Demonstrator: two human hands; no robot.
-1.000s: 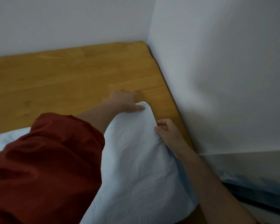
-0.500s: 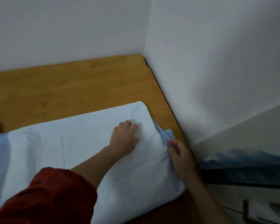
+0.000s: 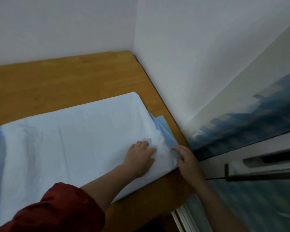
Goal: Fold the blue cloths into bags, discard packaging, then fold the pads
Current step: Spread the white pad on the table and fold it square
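Observation:
A large pale blue pad (image 3: pixel 70 141) lies spread over the wooden table (image 3: pixel 57 84), its white face up. A darker blue layer (image 3: pixel 161 123) shows along its right edge. My left hand (image 3: pixel 141 158), with a red sleeve (image 3: pixel 57 210) on the arm, rests palm down on the pad near its right end, fingers slightly bent. My right hand (image 3: pixel 186 159) sits just beside it at the pad's right edge, with its fingertips touching the blue layer there. Neither hand plainly grips the fabric.
White walls (image 3: pixel 191 47) meet in a corner behind the table and close it off on the right. A blue patterned panel (image 3: pixel 258 118) and a white unit with a dark handle (image 3: pixel 266 159) stand at the lower right. The table's front edge is near my right forearm.
The view has swung down and left. My left hand has drawn back from the pad's far corner to its right end, and the lifted fold now lies flat. My right hand stays at the right edge.

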